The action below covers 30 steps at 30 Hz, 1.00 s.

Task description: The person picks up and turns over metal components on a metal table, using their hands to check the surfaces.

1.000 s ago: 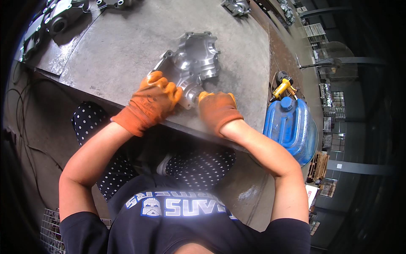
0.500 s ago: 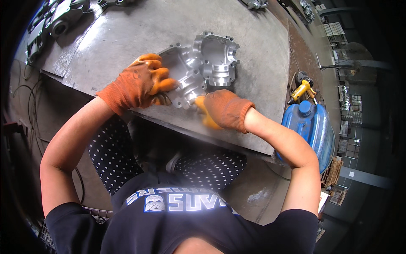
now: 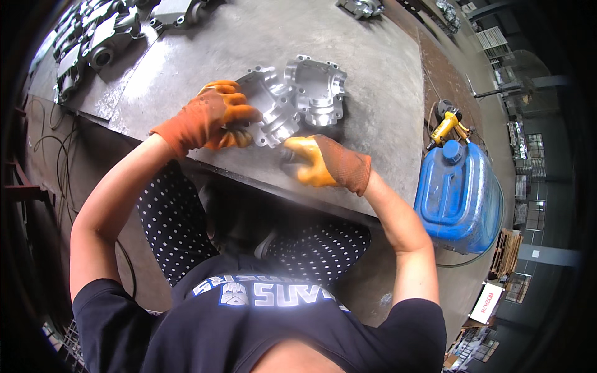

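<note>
Two open silver metal castings with bolt holes round their rims are on the grey metal table in front of me. My left hand (image 3: 214, 118), in an orange coated glove, is closed round the near left side of the left casting (image 3: 273, 121). Right beside it, and seeming to touch, is the right casting (image 3: 323, 109). My right hand (image 3: 329, 163), gloved the same way, is just off the left casting's near corner with its fingers curled. A small dark shape shows at its fingertips, too blurred to name.
More grey castings (image 3: 102, 46) crowd the table's far left, and another metal part (image 3: 362, 7) is at the far edge. To the right stand a blue jerrycan (image 3: 457, 193) and a yellow power tool (image 3: 446, 129). The table's near edge (image 3: 280, 189) runs in front of my legs.
My right hand has turned and drawn slightly back from the left casting's near corner. The left hand keeps its grip on that casting. The whole view has shifted a little.
</note>
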Each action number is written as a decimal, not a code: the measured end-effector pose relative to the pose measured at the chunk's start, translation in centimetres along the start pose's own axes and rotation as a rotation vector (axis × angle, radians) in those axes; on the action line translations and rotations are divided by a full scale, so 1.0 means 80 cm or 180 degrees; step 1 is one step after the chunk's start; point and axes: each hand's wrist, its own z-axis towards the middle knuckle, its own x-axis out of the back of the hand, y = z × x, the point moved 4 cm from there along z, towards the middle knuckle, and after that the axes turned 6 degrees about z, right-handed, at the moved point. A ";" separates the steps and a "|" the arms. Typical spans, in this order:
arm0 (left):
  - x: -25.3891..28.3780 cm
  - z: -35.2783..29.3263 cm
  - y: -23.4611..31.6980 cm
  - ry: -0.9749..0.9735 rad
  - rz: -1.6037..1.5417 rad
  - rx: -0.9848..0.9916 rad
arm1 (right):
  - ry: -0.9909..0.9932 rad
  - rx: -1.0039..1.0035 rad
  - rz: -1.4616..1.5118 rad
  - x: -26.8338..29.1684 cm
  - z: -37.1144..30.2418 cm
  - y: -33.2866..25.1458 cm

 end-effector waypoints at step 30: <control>-0.022 0.079 0.099 0.0450 0.1279 0.1922 | 0.1949 -0.1990 -0.1924 0.023 -0.117 0.059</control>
